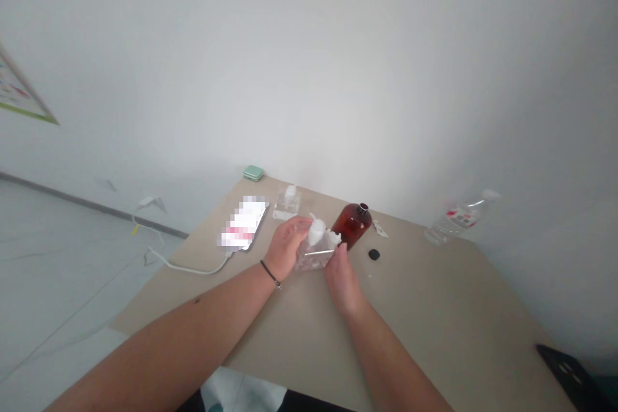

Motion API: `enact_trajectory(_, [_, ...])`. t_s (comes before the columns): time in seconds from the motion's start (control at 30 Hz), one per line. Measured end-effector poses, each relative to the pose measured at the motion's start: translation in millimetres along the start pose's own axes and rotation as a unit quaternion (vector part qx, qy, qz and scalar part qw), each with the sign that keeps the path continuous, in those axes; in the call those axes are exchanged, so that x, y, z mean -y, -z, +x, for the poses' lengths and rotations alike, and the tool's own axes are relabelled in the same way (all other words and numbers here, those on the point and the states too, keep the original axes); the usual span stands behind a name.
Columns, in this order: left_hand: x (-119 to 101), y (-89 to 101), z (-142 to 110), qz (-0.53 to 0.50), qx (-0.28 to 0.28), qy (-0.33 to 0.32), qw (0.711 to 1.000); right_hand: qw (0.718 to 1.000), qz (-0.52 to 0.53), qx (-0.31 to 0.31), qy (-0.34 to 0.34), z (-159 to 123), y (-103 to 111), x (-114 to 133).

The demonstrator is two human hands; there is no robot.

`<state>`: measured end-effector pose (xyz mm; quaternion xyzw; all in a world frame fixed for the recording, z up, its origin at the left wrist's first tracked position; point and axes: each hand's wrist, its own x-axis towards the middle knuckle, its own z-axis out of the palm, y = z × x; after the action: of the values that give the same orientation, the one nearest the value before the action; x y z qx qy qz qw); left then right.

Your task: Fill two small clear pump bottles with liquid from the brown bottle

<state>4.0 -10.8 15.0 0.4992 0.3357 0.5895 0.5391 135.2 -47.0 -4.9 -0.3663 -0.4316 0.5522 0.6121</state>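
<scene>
A clear, square-sided pump bottle (313,259) with a white pump head (317,232) is between my hands, low over the middle of the table. My left hand (287,248) wraps its left side, fingers near the pump. On the right side, my right hand (340,273) closes against the bottle, thumb up. A small white piece (333,238) shows by that thumb; I cannot tell what it is. Just behind my right hand stands a brown bottle (352,225) with an uncapped neck. A second clear bottle (286,205) with a white top sits farther back.
A phone (253,222) with a white cable (193,269) lies at the left, near a green case (253,172). On the right are a black disc (374,255), a crumpled white scrap (380,229), a water bottle (458,219) and a dark flat object (567,370). A wall stands behind.
</scene>
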Motion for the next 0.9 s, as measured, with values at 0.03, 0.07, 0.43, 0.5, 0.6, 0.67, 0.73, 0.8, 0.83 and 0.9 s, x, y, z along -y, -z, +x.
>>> enact_trajectory(0.03, [0,1.0,2,-0.004,-0.027,-0.003,1.0,1.0,-0.001,0.011,0.002,-1,-2,0])
enact_trajectory(0.07, [0,1.8,3,-0.01,-0.056,-0.004,0.998,1.0,-0.001,0.024,0.004,-3,-3,1])
enact_trajectory(0.43, [5,-4.8,-2,-0.029,0.009,0.013,0.999,0.999,0.033,-0.004,-0.013,-4,4,-3])
enact_trajectory(0.5, [11,-4.3,2,-0.054,-0.03,0.017,0.998,1.0,0.006,-0.008,-0.024,-3,7,-8])
enact_trajectory(0.6, [16,-0.1,9,0.001,-0.1,0.006,0.995,0.999,-0.01,-0.023,-0.04,-4,9,-12])
enact_trajectory(0.67, [15,3.7,12,0.036,-0.082,-0.008,0.996,0.998,-0.002,-0.037,-0.044,-5,8,-12])
enact_trajectory(0.73, [11,6.5,12,0.049,-0.036,-0.025,0.998,0.998,0.009,-0.048,-0.037,-5,7,-11])
enact_trajectory(0.8, [8,7.5,10,0.037,0.038,-0.031,0.998,0.998,0.023,-0.055,-0.033,-5,5,-7])
enact_trajectory(0.83, [6,7.4,8,0.024,0.073,-0.033,0.997,0.997,0.032,-0.058,-0.033,-5,5,-5])
enact_trajectory(0.9, [5,6.8,6,0.016,0.128,-0.035,0.991,0.996,0.053,-0.06,-0.031,-5,4,0])
